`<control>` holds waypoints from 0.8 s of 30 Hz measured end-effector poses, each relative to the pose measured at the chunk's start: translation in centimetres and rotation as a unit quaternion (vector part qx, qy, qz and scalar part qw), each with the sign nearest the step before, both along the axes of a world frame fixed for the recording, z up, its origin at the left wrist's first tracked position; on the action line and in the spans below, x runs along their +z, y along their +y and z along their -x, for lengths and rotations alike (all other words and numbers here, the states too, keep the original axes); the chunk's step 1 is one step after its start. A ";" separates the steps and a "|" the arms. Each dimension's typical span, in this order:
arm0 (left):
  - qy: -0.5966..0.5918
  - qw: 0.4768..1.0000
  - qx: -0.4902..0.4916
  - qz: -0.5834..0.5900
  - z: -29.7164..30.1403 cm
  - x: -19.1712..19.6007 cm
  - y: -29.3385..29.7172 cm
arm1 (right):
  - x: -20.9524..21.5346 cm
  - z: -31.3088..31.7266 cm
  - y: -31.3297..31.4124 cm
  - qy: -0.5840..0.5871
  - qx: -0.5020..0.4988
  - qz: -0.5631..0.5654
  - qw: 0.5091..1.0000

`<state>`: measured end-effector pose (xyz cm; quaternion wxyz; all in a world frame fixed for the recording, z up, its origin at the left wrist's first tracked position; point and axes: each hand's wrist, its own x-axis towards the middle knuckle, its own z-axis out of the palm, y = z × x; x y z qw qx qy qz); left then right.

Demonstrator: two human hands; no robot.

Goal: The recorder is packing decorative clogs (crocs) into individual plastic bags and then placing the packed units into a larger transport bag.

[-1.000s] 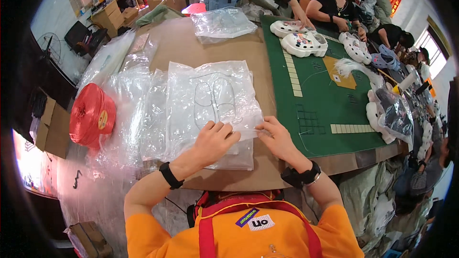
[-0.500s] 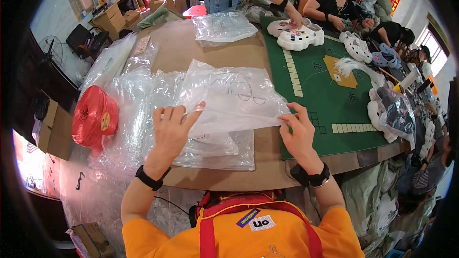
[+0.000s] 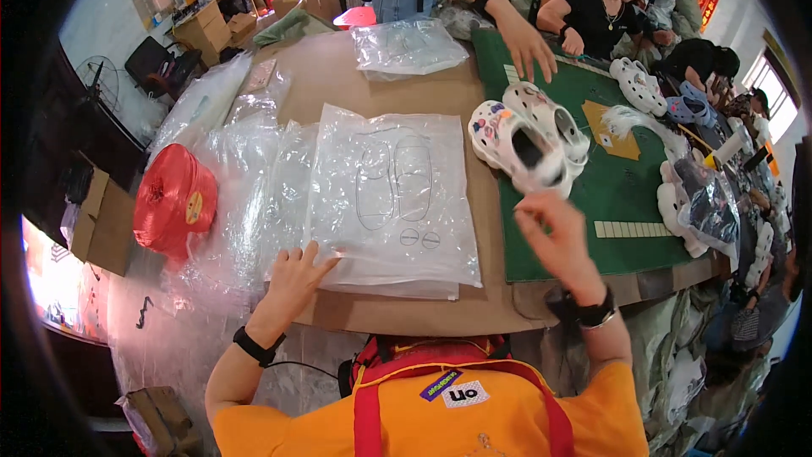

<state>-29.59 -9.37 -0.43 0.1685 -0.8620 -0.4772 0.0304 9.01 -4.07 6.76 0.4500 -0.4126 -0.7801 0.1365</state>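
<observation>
L hand [image 3: 296,279], fingers spread, rests at near-left corner of clear plastic bag [image 3: 393,199] w/ dark shoe-outline print, prob. steadying it, & blurred R hand [image 3: 554,228], half-curled, is by white foam clogs w/ colourful charms [image 3: 499,137] at flat green mat's [image 3: 630,195] L edge, can't tell if gripping.

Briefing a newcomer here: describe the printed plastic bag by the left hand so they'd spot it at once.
On the brown table, find the green mat. Just left of it, with the left hand at its near left corner, lies the printed plastic bag. Unlike the clear bags further left, it shows two thin shoe outlines above two small circles.
</observation>
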 end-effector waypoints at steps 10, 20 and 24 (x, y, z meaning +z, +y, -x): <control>-0.055 0.998 0.006 0.014 -0.8 -0.2 -1.2 | -3.4 -9.1 10.3 -0.283 -0.182 0.151 0.930; -0.098 0.991 0.020 0.088 -1.9 2.2 -3.4 | -3.6 -11.7 14.1 -0.294 -0.145 0.261 0.908; -0.122 0.987 0.006 0.108 -2.3 2.6 -3.7 | -2.8 -11.5 13.6 -0.369 -0.192 0.256 0.873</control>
